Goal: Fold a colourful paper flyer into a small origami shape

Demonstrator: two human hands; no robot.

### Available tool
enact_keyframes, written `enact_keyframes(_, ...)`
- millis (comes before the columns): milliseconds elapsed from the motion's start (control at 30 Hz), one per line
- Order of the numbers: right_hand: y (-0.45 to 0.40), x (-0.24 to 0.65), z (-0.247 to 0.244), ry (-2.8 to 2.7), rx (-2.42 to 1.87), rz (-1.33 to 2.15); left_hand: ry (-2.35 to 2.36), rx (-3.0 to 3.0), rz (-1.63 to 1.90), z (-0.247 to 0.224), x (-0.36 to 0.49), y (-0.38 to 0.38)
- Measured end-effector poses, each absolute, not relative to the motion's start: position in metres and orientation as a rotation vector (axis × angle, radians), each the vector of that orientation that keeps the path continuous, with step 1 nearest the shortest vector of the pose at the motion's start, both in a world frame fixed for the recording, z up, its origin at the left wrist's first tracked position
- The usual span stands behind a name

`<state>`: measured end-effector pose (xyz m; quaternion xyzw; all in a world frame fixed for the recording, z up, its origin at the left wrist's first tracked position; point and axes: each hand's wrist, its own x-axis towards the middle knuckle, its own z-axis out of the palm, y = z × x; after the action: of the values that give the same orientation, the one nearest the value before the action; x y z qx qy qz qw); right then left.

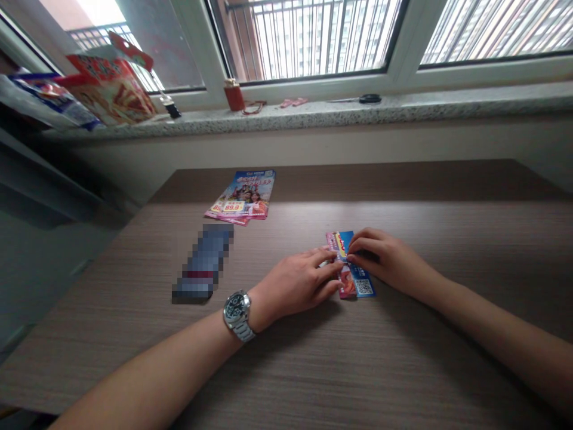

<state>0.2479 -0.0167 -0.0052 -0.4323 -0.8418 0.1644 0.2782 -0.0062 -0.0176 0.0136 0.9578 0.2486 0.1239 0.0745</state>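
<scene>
Head view: a folded leaflet (363,286) is lying between two hands, its long axis running near to far.
Nearest, a watch (237,307) is circling the left wrist; the left hand (290,286) is touching the leaflet's left side, fingers slightly apart. The leaflet is lying right of those fingers, its far end leaning slightly left. The right hand (400,266) is reaching in from the right, fingertips bunching closely over the middle and far part; whether they are pinching paper, I cannot tell. Both hands are lying equally near it. Farther left, a blurred dark object (203,263) is resting, with a leaflet stack (246,194) lying beyond.
</scene>
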Motion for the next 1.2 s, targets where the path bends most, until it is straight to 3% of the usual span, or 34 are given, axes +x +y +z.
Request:
enact_keyframes(400,-0.013,0.245,-0.012,-2.280,-1.234,0.376,0.769,2.850,0.380,0.012,-0.006,-0.018)
enact_keyframes(1200,-0.059,0.249,0.000,-2.349,-1.102,0.576,0.774,2.885,0.371,0.010,-0.006,-0.018)
